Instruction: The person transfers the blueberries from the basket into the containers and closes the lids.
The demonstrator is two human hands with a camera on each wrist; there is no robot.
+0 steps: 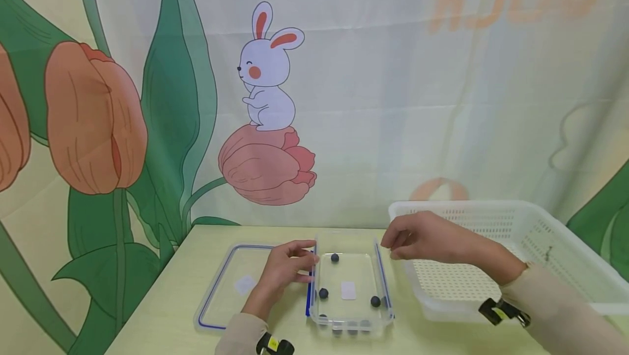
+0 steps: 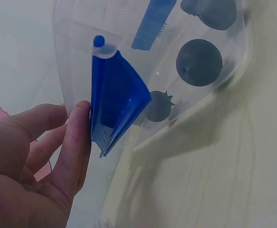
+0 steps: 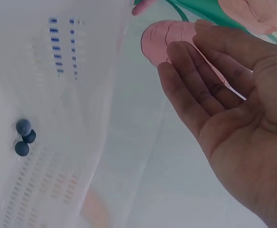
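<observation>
A clear plastic container (image 1: 379,267) with blue side clips has several dark blueberries (image 1: 335,258) spread over its floor. At its left wall is my left hand (image 1: 287,267), fingertips at the rim and fairly straight. In the left wrist view, one finger rests along the hanging blue clip (image 2: 115,95). My right hand (image 1: 422,237) is raised between the container and a white perforated basket (image 1: 526,216), overlapping the basket's left rim. Its fingers (image 3: 183,90) bend loosely with nothing between them, as the right wrist view shows.
Left of the container lies its clear lid (image 1: 216,295) with a blue seal. In the right wrist view, three blueberries (image 3: 23,127) appear against the white basket. A pale square (image 1: 348,290) shows at the container's floor. Behind the table (image 1: 162,317) hangs a printed curtain (image 1: 354,98).
</observation>
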